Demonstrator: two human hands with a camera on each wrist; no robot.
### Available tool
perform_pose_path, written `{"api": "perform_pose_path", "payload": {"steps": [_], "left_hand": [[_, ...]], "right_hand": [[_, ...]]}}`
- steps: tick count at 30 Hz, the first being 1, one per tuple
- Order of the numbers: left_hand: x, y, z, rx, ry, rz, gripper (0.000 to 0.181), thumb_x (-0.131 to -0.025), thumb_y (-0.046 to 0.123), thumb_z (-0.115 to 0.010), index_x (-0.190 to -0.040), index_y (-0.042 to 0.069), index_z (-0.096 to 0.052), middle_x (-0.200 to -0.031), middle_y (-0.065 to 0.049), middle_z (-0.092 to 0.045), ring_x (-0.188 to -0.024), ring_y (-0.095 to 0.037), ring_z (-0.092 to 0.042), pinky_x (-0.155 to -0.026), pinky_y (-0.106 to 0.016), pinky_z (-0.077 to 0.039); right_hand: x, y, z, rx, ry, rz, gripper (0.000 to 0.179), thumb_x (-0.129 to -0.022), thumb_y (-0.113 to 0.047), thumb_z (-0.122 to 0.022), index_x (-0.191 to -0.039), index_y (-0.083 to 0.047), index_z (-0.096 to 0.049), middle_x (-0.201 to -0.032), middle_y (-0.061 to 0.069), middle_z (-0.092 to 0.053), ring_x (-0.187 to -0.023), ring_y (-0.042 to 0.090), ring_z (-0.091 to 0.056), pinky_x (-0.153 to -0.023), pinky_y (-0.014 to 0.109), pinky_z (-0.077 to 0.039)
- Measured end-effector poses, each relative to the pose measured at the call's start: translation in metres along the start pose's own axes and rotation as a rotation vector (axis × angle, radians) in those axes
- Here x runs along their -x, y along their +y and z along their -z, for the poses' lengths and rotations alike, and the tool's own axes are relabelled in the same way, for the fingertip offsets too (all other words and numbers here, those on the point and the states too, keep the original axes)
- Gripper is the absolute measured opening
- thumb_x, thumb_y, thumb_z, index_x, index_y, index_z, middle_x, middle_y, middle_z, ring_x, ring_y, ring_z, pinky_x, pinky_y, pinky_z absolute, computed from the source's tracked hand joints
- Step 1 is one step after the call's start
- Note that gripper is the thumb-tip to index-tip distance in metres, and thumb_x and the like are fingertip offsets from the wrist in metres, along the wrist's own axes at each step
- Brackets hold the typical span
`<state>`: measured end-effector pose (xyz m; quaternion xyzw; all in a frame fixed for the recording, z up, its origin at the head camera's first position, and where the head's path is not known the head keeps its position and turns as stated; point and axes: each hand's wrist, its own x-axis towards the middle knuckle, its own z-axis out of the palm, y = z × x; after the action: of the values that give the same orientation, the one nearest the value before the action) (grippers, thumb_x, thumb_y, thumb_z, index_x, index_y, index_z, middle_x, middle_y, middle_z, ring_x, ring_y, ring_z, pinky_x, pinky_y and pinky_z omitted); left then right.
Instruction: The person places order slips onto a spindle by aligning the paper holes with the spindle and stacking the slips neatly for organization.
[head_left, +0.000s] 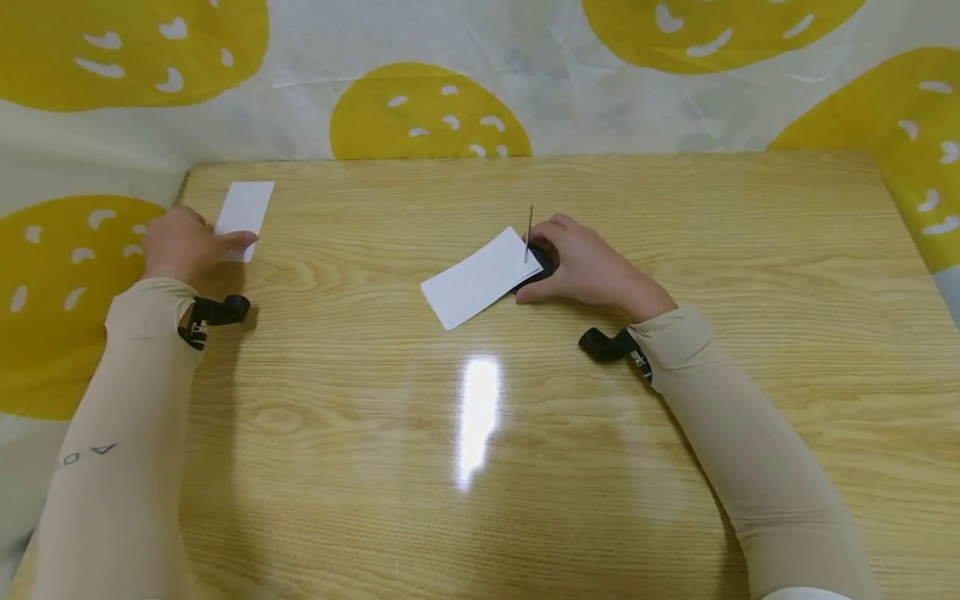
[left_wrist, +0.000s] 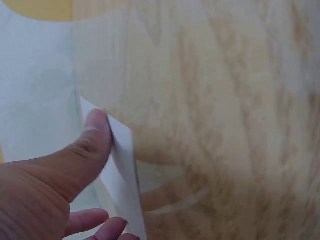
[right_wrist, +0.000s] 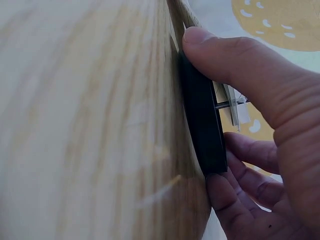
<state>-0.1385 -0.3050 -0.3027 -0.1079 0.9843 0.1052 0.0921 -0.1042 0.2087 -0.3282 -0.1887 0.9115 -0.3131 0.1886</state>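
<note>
My left hand (head_left: 183, 243) is at the table's far left, holding a white paper slip (head_left: 247, 204) by its near end. In the left wrist view the thumb lies across the slip (left_wrist: 122, 155), and the curled fingertips show at its lower edge. My right hand (head_left: 588, 262) grips the round black base (head_left: 546, 265) of a bill spike, whose thin metal rod (head_left: 529, 225) stands upright. White paper slips (head_left: 480, 279) sit pierced on the rod and stick out leftward over the table. In the right wrist view, thumb and fingers clasp the base's rim (right_wrist: 202, 115).
Both hands work above a wood-grain tabletop (head_left: 337, 400) with a bright light reflection near its middle. A white cloth with yellow shapes (head_left: 431, 112) hangs behind the back edge and along the left side. Black wrist cameras (head_left: 225, 310) jut from both sleeves.
</note>
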Motion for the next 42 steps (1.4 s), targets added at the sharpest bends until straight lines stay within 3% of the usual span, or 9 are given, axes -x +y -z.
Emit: {"api": "perform_pose_path", "payload": {"steps": [1, 3, 5, 7, 9, 21, 27, 33, 42], "left_hand": [[0.0, -0.001, 0.0, 0.001, -0.003, 0.001, 0.067, -0.091, 0.056, -0.073, -0.061, 0.009, -0.036, -0.054, 0.003, -0.026, -0.056, -0.019, -0.03, -0.056, -0.036, -0.027], [0.001, -0.002, 0.002, 0.017, -0.025, 0.007, 0.066, -0.092, 0.055, -0.071, -0.072, -0.005, -0.053, -0.06, -0.012, -0.05, -0.064, -0.033, -0.046, -0.062, -0.044, -0.041], [0.001, -0.003, 0.003, 0.034, -0.053, 0.016, 0.071, -0.094, 0.055, -0.069, -0.1, -0.015, -0.063, -0.089, -0.033, -0.067, -0.086, -0.049, -0.057, -0.078, -0.055, -0.05], [0.002, -0.004, 0.005, 0.054, -0.087, 0.026, 0.083, -0.095, 0.055, -0.067, -0.13, -0.019, -0.057, -0.127, -0.043, -0.059, -0.112, -0.058, -0.054, -0.095, -0.064, -0.047], [0.003, -0.004, 0.005, 0.075, -0.111, 0.031, 0.089, -0.096, 0.055, -0.065, -0.14, -0.02, -0.048, -0.141, -0.044, -0.049, -0.122, -0.059, -0.049, -0.101, -0.067, -0.044], [0.003, 0.002, -0.003, 0.144, -0.064, 0.017, 0.084, -0.096, 0.061, -0.061, -0.134, -0.014, -0.052, -0.134, -0.039, -0.055, -0.109, -0.049, -0.054, -0.081, -0.053, -0.049], [0.006, 0.006, -0.009, 0.254, -0.007, 0.059, 0.089, -0.094, 0.062, -0.062, -0.143, -0.007, -0.036, -0.14, -0.037, -0.047, -0.119, -0.053, -0.051, -0.094, -0.063, -0.047], [0.007, 0.015, -0.013, 0.327, 0.102, 0.052, 0.083, -0.095, 0.05, -0.068, -0.147, -0.006, -0.036, -0.148, -0.035, -0.047, -0.126, -0.05, -0.048, -0.105, -0.063, -0.043], [0.009, 0.038, -0.017, 0.413, 0.258, 0.026, 0.058, -0.102, 0.041, -0.054, -0.14, -0.003, -0.056, -0.135, -0.026, -0.062, -0.115, -0.034, -0.056, -0.089, -0.034, -0.044]], "right_hand": [[0.0, 0.0, 0.0, 0.002, 0.0, -0.001, 0.08, -0.077, -0.04, -0.092, -0.139, -0.003, -0.057, -0.135, 0.014, -0.055, -0.117, 0.027, -0.052, -0.105, 0.047, -0.046], [-0.001, -0.001, 0.0, 0.003, -0.001, 0.0, 0.08, -0.077, -0.04, -0.092, -0.139, -0.003, -0.057, -0.134, 0.014, -0.055, -0.117, 0.027, -0.052, -0.105, 0.047, -0.046], [-0.001, 0.0, -0.001, 0.002, -0.001, 0.002, 0.08, -0.077, -0.04, -0.092, -0.138, -0.003, -0.057, -0.134, 0.014, -0.055, -0.116, 0.027, -0.052, -0.105, 0.046, -0.046], [-0.001, -0.001, -0.001, -0.005, -0.002, 0.003, 0.08, -0.077, -0.04, -0.092, -0.138, -0.003, -0.057, -0.134, 0.014, -0.055, -0.116, 0.027, -0.052, -0.104, 0.046, -0.046], [-0.001, 0.0, -0.001, -0.01, -0.002, 0.003, 0.08, -0.077, -0.039, -0.092, -0.139, -0.003, -0.057, -0.134, 0.014, -0.055, -0.116, 0.027, -0.052, -0.104, 0.046, -0.046], [0.001, -0.001, 0.001, -0.006, -0.005, -0.003, 0.08, -0.078, -0.039, -0.091, -0.14, -0.003, -0.056, -0.136, 0.015, -0.054, -0.118, 0.029, -0.051, -0.106, 0.048, -0.045], [0.0, -0.001, 0.0, -0.004, -0.006, 0.001, 0.08, -0.077, -0.039, -0.092, -0.14, -0.003, -0.057, -0.136, 0.015, -0.054, -0.119, 0.028, -0.051, -0.107, 0.048, -0.045], [-0.001, 0.0, -0.001, -0.001, -0.011, -0.003, 0.082, -0.078, -0.041, -0.091, -0.142, -0.003, -0.055, -0.139, 0.015, -0.053, -0.12, 0.029, -0.051, -0.108, 0.049, -0.044], [0.0, 0.0, -0.001, -0.007, -0.006, 0.002, 0.081, -0.078, -0.041, -0.091, -0.14, -0.004, -0.056, -0.138, 0.015, -0.053, -0.119, 0.028, -0.051, -0.107, 0.048, -0.045]]}}
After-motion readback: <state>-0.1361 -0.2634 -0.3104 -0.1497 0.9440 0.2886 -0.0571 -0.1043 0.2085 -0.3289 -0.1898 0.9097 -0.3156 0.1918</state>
